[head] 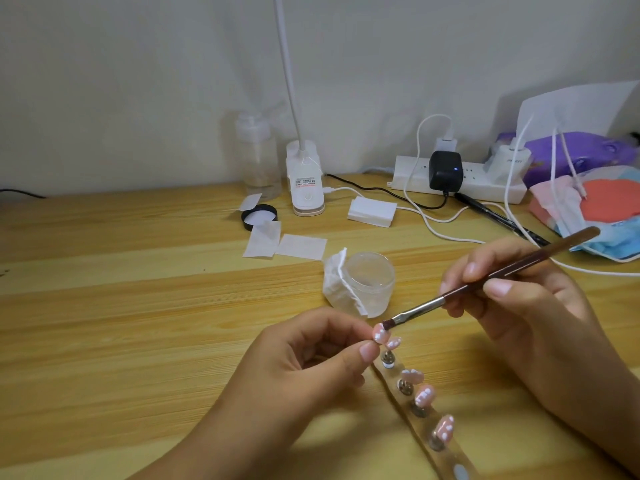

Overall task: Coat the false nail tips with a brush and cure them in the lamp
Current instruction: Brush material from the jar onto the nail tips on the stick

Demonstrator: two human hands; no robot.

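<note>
My left hand (pixel 304 362) pinches a pink false nail tip (pixel 379 333) with white dots between thumb and fingers. My right hand (pixel 526 299) grips a dark red brush (pixel 491 280); its flat bristles touch the top of that tip. Below, a clear strip holder (pixel 415 410) lies on the wooden table (pixel 138 306) with several more pink tips (pixel 424 395) standing on metal pegs. A small clear jar (pixel 370 284) stands open just behind the hands, a white wipe draped on its left side. No curing lamp is recognisable in view.
At the back stand a white clip desk lamp (pixel 306 188), a clear bottle (pixel 258 154), a black lid (pixel 259 216), white wipes (pixel 285 242), a stack of wipes (pixel 372 211), a power strip (pixel 460 180) with cables, and face masks (pixel 595 209) at the right.
</note>
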